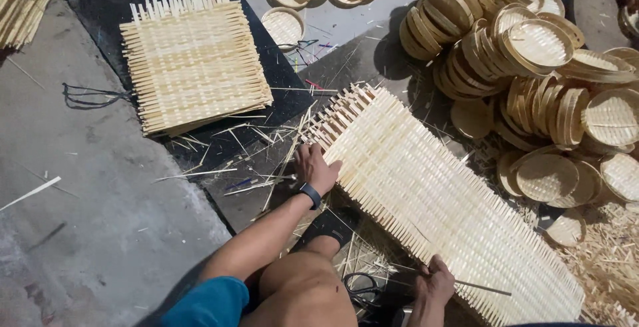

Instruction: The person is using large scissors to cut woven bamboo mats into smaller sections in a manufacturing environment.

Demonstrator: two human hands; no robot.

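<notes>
A long woven bamboo mat [439,194] lies slantwise on the floor in front of me, with loose strip ends sticking out along its edges. My left hand [314,167], with a dark band on the wrist, rests on the mat's near upper edge, fingers curled over the strip ends. My right hand [434,283] is closed around a thin dark rod [482,289] that reaches across the mat's lower edge. My bare knee [303,287] is between my arms.
A stack of square woven mats [193,61] lies on a black sheet [106,1] at the upper left. Several round woven trays [532,54] are heaped at the right and along the top. Black scissors [363,292] lie by my knee. Bamboo slivers litter the grey floor [86,220].
</notes>
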